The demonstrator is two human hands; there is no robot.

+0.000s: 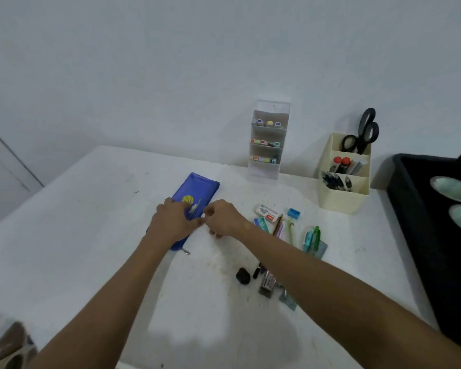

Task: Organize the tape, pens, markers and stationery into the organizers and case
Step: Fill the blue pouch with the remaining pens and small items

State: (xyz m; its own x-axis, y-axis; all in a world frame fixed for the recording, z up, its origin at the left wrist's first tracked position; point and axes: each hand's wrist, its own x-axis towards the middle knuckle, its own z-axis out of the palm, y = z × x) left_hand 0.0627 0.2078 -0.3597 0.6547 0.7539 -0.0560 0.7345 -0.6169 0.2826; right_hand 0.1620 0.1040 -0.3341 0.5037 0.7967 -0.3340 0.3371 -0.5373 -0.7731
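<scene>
Loose stationery (282, 251) is left scattered near right, beside the case (196, 193).
The case is pressed by the left hand (172, 221); its edge seems pinched by the right hand (222, 218). Opening it is judged next, needing the zip found.

Blue case (196, 191) half covered by left hand (172, 221). Black tray (410, 198) cut off at three o'clock. Blurred brown shape (7, 347) at seven o'clock, unidentifiable.

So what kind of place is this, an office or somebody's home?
Hard to say for sure; it looks like a plain desk corner against a bare wall. The cream organizer with scissors, the clear marker rack and the blue case suggest a study space.
</scene>
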